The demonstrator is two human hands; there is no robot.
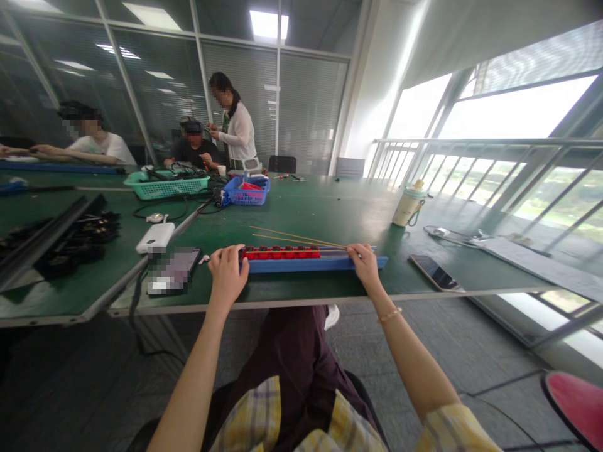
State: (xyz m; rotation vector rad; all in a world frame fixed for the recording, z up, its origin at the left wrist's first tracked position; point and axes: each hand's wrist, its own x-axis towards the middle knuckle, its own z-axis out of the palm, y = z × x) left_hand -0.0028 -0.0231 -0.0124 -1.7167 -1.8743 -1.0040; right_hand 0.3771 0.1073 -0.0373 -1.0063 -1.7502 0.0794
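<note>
A long blue channel lies along the table's front edge. A row of red blocks with dark parts sits in its left portion, and a thin yellow strip runs along them. My left hand is closed around the channel's left end, beside the first red block. At the other end, my right hand pinches two thin yellow rods at their right ends. Those rods slant leftward, behind and above the channel, with their far ends spread apart. My right fingers are close over the channel; whether they touch it I cannot tell.
Phones lie both sides. A white device is at left, a bottle at right. Beyond stand a green basket of cables and a blue basket. Black parts lie far left. Several people are across the table.
</note>
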